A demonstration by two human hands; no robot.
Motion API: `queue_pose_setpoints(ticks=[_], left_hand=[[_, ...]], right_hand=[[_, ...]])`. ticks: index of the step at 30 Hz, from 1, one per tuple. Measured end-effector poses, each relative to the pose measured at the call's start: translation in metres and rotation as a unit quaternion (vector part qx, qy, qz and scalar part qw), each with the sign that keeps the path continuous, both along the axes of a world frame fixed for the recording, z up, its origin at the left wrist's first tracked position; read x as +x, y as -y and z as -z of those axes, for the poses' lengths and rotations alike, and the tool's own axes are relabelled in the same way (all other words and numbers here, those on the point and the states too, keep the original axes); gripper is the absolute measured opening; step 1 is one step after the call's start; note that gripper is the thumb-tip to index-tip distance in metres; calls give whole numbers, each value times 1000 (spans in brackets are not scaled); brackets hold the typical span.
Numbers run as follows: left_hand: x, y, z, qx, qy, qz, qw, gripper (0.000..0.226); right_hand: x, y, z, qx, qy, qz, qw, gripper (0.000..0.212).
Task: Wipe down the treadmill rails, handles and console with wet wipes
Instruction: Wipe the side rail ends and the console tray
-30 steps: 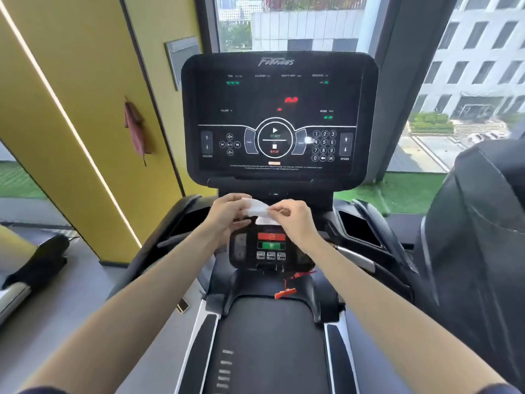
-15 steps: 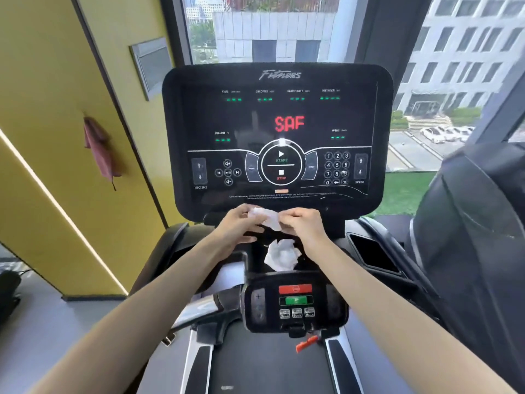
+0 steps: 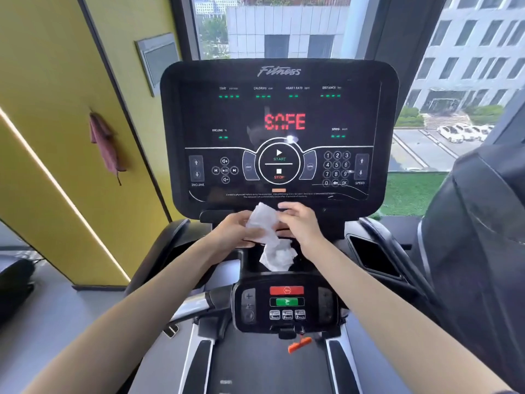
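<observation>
Container-wise there's really just the storage pocket moulded into the treadmill's right side, a dark recess a bit right of the hands. Honestly I can't tell what's in it, it's too shadowy.

Hands: both bare forearms reach straight forward and meet in the middle, just under the bottom edge of the console, which reads SAFE in red. The wet wipe is held up between them, in the air in front of the console's lower edge. The left hand has its fingers curled round the wipe's left side with the thumb on top. The right hand pinches the right edge, fingers bent and close together. The top part of the wipe is pulled partly open. The lower end hangs as a crumpled wad just above the small control panel with the red and green buttons. I can't tell if that wad touches the ledge behind it.

Other stuff: a chrome handle pokes out left of the panel. An orange clip dangles below the panel over the belt. A red cloth hangs on the yellow wall off to the left.
</observation>
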State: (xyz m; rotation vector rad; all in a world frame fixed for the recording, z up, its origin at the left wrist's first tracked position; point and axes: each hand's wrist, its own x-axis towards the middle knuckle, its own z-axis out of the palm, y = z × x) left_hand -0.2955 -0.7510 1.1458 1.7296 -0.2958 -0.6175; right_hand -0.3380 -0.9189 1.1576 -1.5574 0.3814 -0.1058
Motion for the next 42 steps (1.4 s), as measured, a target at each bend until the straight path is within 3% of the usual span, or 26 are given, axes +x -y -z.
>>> queue_pose_setpoints(ticks=[3,7,12,14,16,20,23,26,32,35,38,40,42], left_hand=[[-3,6,0,-3,4,-56,998,11],[-10,14,-2,-6,11,-94,996,24],[-13,12,-6,-18,-4,-122,992,23],[-13,8,-7,-19,-25,-160,987,23],[-13,4,-4,-24,-80,-170,982,24],[-19,5,3,-38,-188,-124,974,30],[-23,10,4,-89,-138,-140,976,24],[-22,10,-1,-148,-65,-178,971,11],[-9,5,1,-173,-266,-261,912,9],[-5,6,1,-175,-225,-261,922,8],[0,6,-5,-202,-175,-243,933,13],[2,3,-8,-200,-167,-206,943,19],[2,1,-7,-182,-181,-160,953,24]], right_hand=[[-4,-4,3,-58,19,7,998,37],[-9,-8,7,-94,28,-80,992,26],[-10,-1,9,-174,39,9,984,10],[-10,4,8,-115,34,43,992,5],[-11,4,5,19,28,55,998,14],[-14,2,3,243,23,31,969,7],[-14,3,3,228,-13,14,974,24],[-11,4,5,202,-18,21,979,26],[-9,3,8,281,-8,4,960,15],[-5,4,14,249,-35,-20,968,10],[-2,11,15,301,-40,-9,953,7],[0,14,16,339,-45,-15,940,9],[0,11,15,310,-70,-36,947,17]])
